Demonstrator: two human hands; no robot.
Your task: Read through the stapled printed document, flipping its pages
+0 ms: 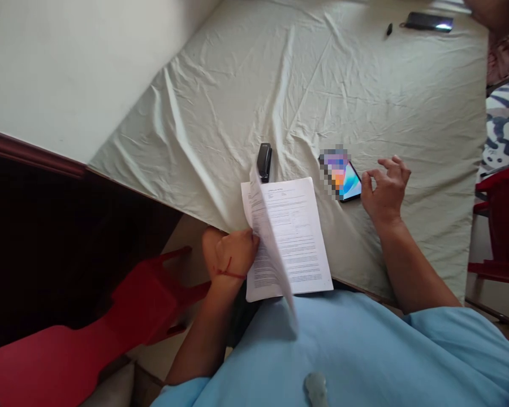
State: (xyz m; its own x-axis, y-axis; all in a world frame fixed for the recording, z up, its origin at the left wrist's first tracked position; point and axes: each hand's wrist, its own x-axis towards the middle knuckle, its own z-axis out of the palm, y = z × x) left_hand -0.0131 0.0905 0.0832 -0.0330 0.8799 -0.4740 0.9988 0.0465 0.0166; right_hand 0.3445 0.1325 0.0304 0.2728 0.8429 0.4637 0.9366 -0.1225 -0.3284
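Note:
A stack of printed papers point(307, 243) lies at the table's near edge, against my body. My left hand point(233, 251), with a red string round its wrist, is closed on the stack's left edge. One sheet point(271, 243) stands up, partly turned over, above the rest. Just beyond the papers is a black stapler point(264, 161). To their right lies a smartphone point(351, 183) with its screen lit, part of it blurred by blocks. My right hand point(385, 189) hovers beside the phone's right side, fingers loosely bent and apart, holding nothing.
A creased pale cloth covers the table point(237, 102). Toward the far right are a dark, flat, shiny object point(430, 22) and a small black item point(389, 29). Red plastic chairs stand at left point(144, 299) and right point(503, 220). A white wall point(68, 68) borders the table's left.

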